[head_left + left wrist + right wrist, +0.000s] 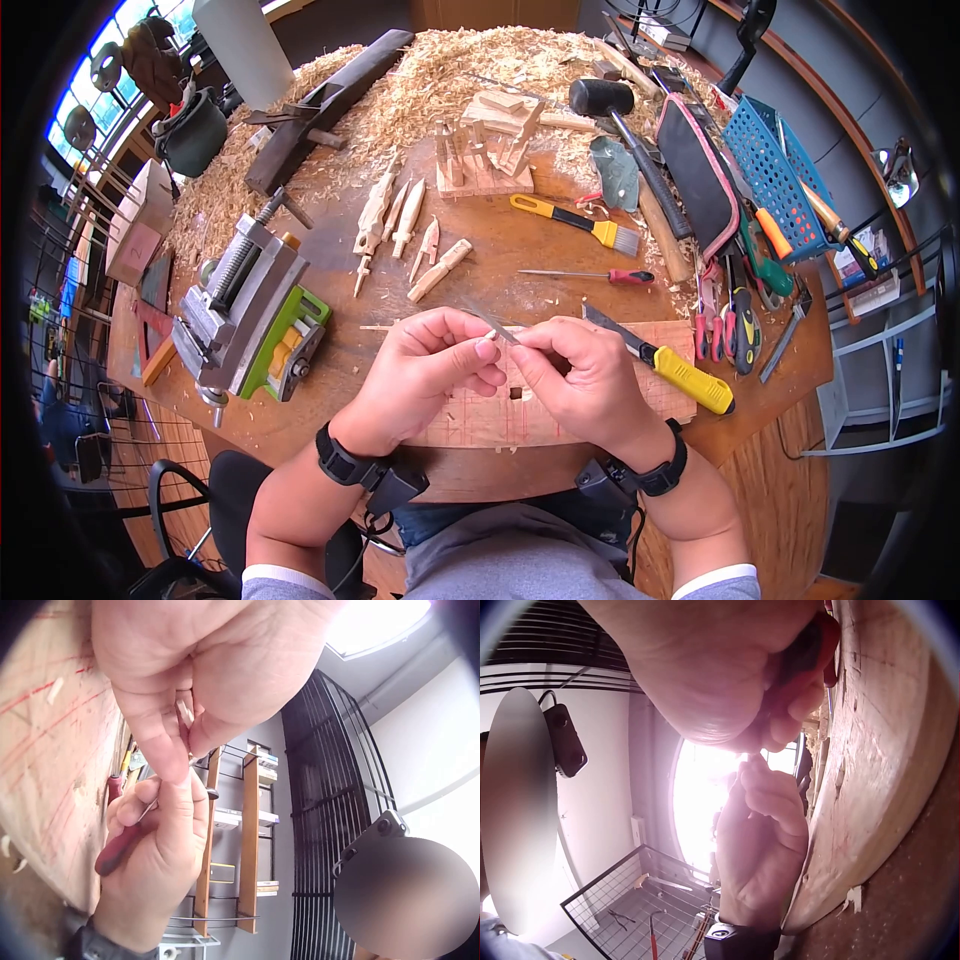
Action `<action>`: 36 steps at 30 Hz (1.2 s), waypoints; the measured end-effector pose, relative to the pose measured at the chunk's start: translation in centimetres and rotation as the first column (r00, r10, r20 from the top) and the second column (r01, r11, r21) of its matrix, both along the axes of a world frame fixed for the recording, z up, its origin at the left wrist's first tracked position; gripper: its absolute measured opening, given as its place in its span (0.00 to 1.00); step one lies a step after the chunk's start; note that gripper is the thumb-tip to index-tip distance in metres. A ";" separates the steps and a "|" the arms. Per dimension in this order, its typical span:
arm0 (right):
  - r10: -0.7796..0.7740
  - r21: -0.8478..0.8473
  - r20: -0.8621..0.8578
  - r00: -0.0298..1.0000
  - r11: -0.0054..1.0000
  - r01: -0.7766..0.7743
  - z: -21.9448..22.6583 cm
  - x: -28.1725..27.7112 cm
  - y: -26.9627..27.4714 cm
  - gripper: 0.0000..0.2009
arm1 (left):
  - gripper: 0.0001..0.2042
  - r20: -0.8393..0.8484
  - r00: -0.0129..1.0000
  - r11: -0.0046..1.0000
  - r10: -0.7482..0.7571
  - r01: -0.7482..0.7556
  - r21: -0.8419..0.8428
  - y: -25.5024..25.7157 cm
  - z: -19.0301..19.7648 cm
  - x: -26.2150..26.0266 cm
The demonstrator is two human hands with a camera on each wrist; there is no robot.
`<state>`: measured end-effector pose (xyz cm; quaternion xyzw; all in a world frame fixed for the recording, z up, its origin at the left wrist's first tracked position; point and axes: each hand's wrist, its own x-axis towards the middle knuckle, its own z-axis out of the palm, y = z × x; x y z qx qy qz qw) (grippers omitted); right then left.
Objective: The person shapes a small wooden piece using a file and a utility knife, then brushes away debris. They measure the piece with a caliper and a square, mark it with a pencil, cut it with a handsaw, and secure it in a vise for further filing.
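Note:
Both hands meet above a red-lined wooden board (470,420) at the table's front edge. My right hand (585,375) grips a small file; its red-and-black handle (120,851) lies within the curled fingers in the left wrist view. The file's thin grey blade (492,323) points toward the left hand. My left hand (430,365) pinches a small pale piece of wood (184,712), mostly hidden by the fingers. The fingertips of the two hands come together at the work. A square hole (520,393) shows in the board just below them.
A yellow utility knife (690,378) lies right of the hands, a vise (245,310) to the left. Beyond are carved wood pieces (408,220), a red-handled tool (630,277), a brush (575,222), a mallet (602,97) and wood shavings (480,60). A blue basket (775,170) stands right.

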<state>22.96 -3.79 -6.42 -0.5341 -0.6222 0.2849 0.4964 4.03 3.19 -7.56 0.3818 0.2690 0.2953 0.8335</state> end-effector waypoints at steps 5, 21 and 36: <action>0.005 0.056 0.020 1.000 0.998 -0.006 -0.6 0.0 0.1 0.02 | 0.06 0.018 1.000 1.000 0.001 -0.001 -0.001 0.1 0.1 -0.1; -0.030 -0.029 -0.014 0.999 0.999 0.029 -0.4 -0.1 0.0 0.03 | 0.08 -0.032 0.999 1.000 0.009 -0.009 0.006 0.0 0.0 0.1; -0.001 0.012 -0.015 1.000 1.000 0.001 -0.4 -0.6 0.4 0.04 | 0.06 -0.039 0.999 0.999 0.024 -0.022 0.048 0.2 -0.3 0.2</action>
